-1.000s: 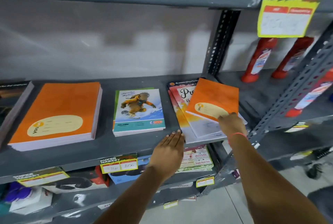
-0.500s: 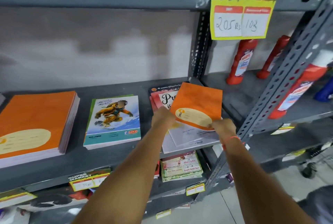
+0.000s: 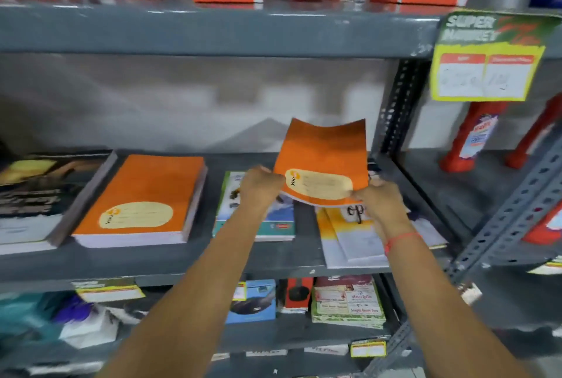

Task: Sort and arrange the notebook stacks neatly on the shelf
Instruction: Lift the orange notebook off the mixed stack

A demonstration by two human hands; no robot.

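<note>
A thin orange notebook [image 3: 322,158] is held tilted up above the grey shelf [image 3: 194,262]. My left hand [image 3: 260,186] grips its lower left corner and my right hand [image 3: 380,198] grips its lower right corner. Below it lies a loose pile of printed notebooks [image 3: 349,234], fanned out unevenly. To the left sits a blue cartoon-cover stack [image 3: 273,222], partly hidden by my left arm. Further left are a thick orange notebook stack [image 3: 143,198] and a dark-cover stack [image 3: 39,195] at the edge.
A perforated metal upright [image 3: 395,104] bounds the shelf on the right, with red bottles [image 3: 474,137] beyond it. A yellow price sign [image 3: 486,61] hangs from the upper shelf. Boxes and packets fill the shelf above, and more goods sit on the shelf below.
My left hand came up from the shelf edge and took the orange notebook's left corner. Both hands lifted it off the pile and tilted it upright. The camera swung up and left.
</note>
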